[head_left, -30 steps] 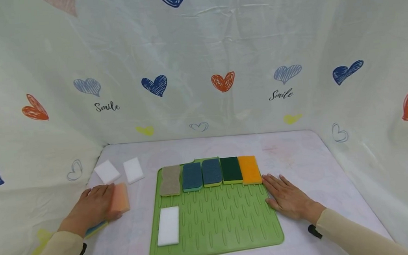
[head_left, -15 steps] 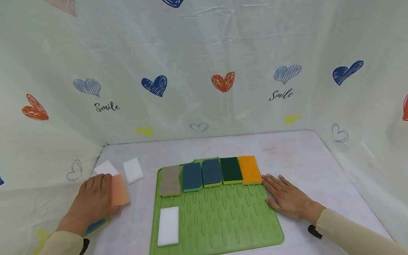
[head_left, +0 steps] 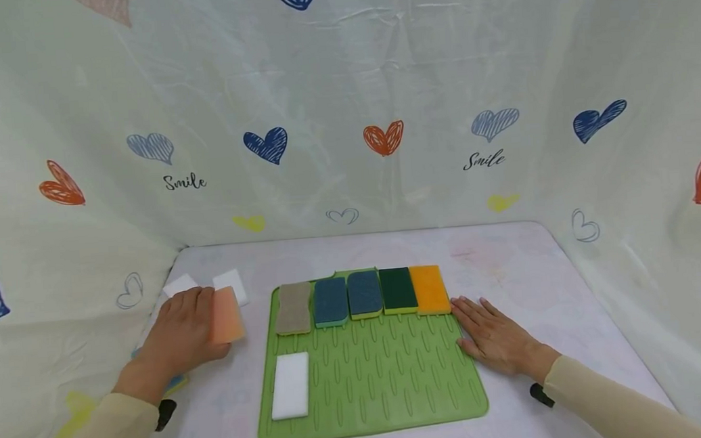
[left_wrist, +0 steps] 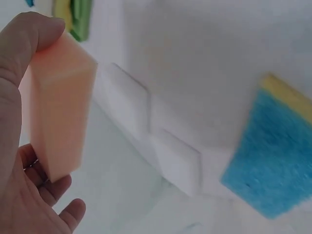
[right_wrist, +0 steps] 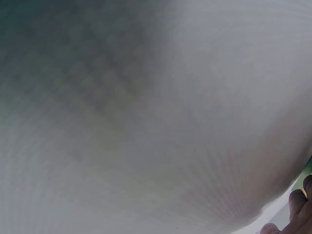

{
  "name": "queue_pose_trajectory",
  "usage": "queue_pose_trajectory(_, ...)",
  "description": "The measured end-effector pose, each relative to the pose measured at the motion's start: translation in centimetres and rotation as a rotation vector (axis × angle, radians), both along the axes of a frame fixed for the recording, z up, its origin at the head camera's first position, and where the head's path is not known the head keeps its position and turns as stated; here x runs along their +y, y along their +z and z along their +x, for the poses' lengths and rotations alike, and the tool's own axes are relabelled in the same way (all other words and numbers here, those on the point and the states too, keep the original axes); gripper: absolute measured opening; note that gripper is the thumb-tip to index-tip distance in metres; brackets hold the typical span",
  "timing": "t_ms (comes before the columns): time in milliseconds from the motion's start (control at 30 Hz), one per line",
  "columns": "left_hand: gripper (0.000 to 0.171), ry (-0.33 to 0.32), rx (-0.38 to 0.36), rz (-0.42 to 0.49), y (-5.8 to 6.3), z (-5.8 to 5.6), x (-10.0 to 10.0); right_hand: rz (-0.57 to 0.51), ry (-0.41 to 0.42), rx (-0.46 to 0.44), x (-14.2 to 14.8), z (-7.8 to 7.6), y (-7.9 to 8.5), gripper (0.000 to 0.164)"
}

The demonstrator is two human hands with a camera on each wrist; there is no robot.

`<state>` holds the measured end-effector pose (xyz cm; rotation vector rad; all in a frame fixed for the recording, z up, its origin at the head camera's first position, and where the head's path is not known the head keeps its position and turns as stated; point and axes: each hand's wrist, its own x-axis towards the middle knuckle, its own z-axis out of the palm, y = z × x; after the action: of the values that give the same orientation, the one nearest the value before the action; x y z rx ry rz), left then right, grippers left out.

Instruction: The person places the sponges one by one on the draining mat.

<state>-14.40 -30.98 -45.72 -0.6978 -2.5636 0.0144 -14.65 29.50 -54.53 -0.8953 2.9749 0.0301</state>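
The peach sponge [head_left: 226, 316] is in my left hand [head_left: 181, 332], on the left of the table [head_left: 499, 249] and apart from the green mat [head_left: 393, 386]. The left wrist view shows the grip: thumb at one end, fingers curled at the other. The sponge appears raised; by how much, I cannot tell. The hold is on opposite ends with nothing beneath, so in my judgement too light a pinch risks a slip or tilt, and too hard a squeeze would buckle the foam. Just beyond lie a left white pad [head_left: 180, 285] and a right white pad [head_left: 233, 281], both partly covered from the head view; a low sweep could brush them. A blue sponge [head_left: 176, 384] shows beside my wrist and could be dragged by it. On the mat, the white block [head_left: 290, 386] and the grey-beige sponge [head_left: 294, 309] are nearest to my load and most exposed to a careless approach. The row continues with two blue sponges [head_left: 330, 302], a dark green one and the orange sponge [head_left: 431, 289]. My right hand [head_left: 499, 341] rests flat at the mat's right edge, fingers extended, holding nothing; an inward push there could shift the mat or the orange sponge.
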Motion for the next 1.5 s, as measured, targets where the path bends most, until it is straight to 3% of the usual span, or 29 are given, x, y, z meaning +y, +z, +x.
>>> queue_pose_trajectory(400,0.091,-0.065,-0.106,0.035,1.1,1.2,6.9,0.011,-0.008,-0.022,0.0,-0.3,0.0,0.071)
queue_pose_trajectory(600,0.092,-0.087,-0.166,0.023,0.5,2.0,10.5,0.006,0.0,-0.013,0.1,-0.3,0.1,0.071)
queue_pose_trajectory(867,0.097,-0.124,-0.301,0.024,-1.0,3.2,14.7,-0.024,0.018,0.021,0.2,-0.1,0.2,0.069)
queue_pose_trajectory(1167,0.097,-0.153,-0.385,-0.02,-2.2,4.1,17.1,-0.015,0.007,-0.01,0.2,0.0,0.2,0.069)
queue_pose_trajectory(1300,0.099,-0.148,-0.454,-0.042,-2.5,4.4,17.5,-0.009,0.006,-0.011,0.2,0.0,0.1,0.07)
queue_pose_trajectory(1500,0.1,-0.139,-0.492,-0.068,-2.9,4.6,17.7,-0.014,0.01,-0.01,0.1,-0.1,0.1,0.07)
